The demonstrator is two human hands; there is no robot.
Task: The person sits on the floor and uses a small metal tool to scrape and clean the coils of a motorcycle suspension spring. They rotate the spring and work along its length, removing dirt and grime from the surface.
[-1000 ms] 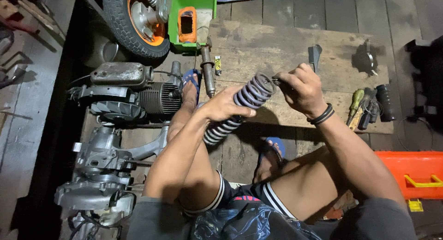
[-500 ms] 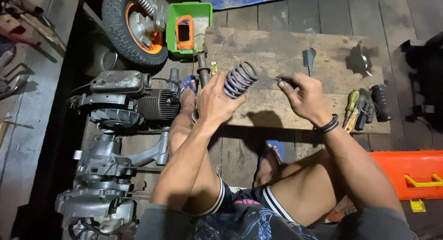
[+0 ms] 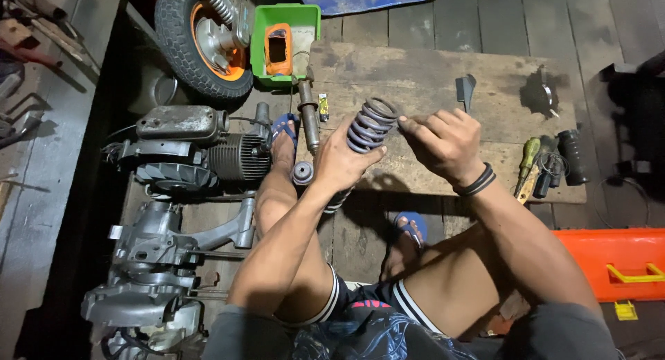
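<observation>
You are sitting on the floor and you are holding a purple coil spring (image 3: 369, 127) over a wooden board (image 3: 422, 76). Your left hand (image 3: 344, 163) is gripping the spring around its middle, with the fingers closed on the coils. Your right hand (image 3: 443, 144) is at 3 o'clock from the spring's top end, just beside it; its fingers are curled together and the fingertips are touching the top coil, but I cannot tell if they are pinching something small. The spring is tilting, with its top end pointing to 1 o'clock. At 9 o'clock from your hands an engine (image 3: 197, 151) is lying on the floor. At 11 o'clock a wheel (image 3: 201, 41) is standing beside a green tray (image 3: 312, 21). At 3 o'clock a screwdriver (image 3: 528, 159) is lying on the board, and at 4 o'clock an orange box (image 3: 609, 263) is sitting.
</observation>
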